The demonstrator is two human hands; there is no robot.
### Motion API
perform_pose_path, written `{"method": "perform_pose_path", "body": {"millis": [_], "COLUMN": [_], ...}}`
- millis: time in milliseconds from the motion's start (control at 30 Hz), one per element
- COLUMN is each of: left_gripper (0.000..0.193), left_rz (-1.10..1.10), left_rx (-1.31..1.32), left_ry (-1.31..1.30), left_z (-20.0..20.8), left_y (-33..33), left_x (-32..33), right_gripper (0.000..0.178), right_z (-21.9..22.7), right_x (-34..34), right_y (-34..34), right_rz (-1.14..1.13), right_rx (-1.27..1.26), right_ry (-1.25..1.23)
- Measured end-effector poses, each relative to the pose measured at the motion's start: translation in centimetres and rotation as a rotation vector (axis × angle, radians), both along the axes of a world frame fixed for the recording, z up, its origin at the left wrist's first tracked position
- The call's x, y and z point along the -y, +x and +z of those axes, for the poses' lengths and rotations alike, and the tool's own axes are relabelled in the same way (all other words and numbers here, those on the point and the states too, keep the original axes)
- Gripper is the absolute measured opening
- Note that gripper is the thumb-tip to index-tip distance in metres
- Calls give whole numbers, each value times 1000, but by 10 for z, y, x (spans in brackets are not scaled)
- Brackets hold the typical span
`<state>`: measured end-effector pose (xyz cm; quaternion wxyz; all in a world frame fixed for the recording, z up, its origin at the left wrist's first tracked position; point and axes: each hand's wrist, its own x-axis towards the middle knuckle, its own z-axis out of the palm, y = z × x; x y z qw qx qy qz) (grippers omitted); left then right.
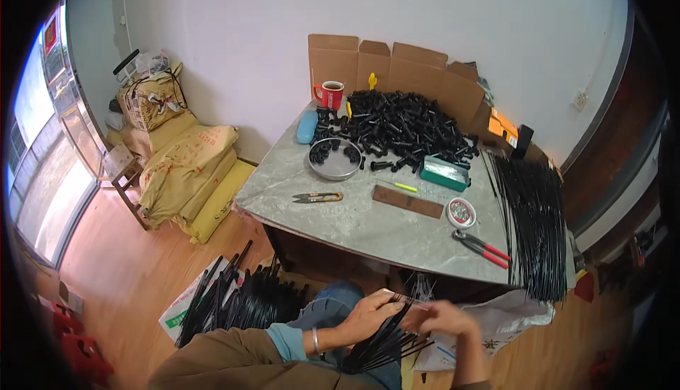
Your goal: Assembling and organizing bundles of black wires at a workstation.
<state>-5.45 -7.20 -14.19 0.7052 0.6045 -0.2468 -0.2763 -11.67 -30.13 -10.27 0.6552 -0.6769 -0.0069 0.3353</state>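
Over my lap, my left hand (pixel 370 317) is closed around a bundle of thin black strips (pixel 379 344), whose ends fan out toward the lower right. My right hand (pixel 443 319) is at the bundle's upper right side, its fingers bent. Motion blurs them, so I cannot make out whether they grip anything. On the table edge above lie red-handled pliers (pixel 485 250), and beside them stands a small round tub of shiny bits (pixel 461 213). Long black strips (pixel 530 227) hang over the table's right side.
On the grey table (pixel 333 223) are a heap of black parts (pixel 411 128), a round metal dish (pixel 334 167), snips (pixel 319 197), a brown flat bar (pixel 407 201), a green box (pixel 445 172) and a red mug (pixel 330 95). More black strips (pixel 258 298) lie on the floor at left.
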Motion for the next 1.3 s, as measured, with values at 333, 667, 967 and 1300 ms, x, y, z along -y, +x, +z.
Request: {"method": "perform_pose_path", "body": {"millis": [333, 667, 967, 1300], "left_gripper": [58, 23, 25, 44], "left_rz": [-325, 328, 197, 202], "left_rx": [241, 963, 782, 694], "left_ry": [402, 757, 683, 507], "left_z": [43, 72, 99, 94], "left_y": [90, 380, 394, 384], "left_x": [-10, 147, 154, 61], "right_gripper": [27, 18, 23, 37], "right_z": [-63, -73, -101, -111], "right_x": [-105, -94, -84, -88], "right_y": [-7, 6, 1, 5], "right_rz": [-768, -879, -960, -823], "right_rx": [-81, -248, -195, -41], "right_ry": [775, 951, 744, 829]}}
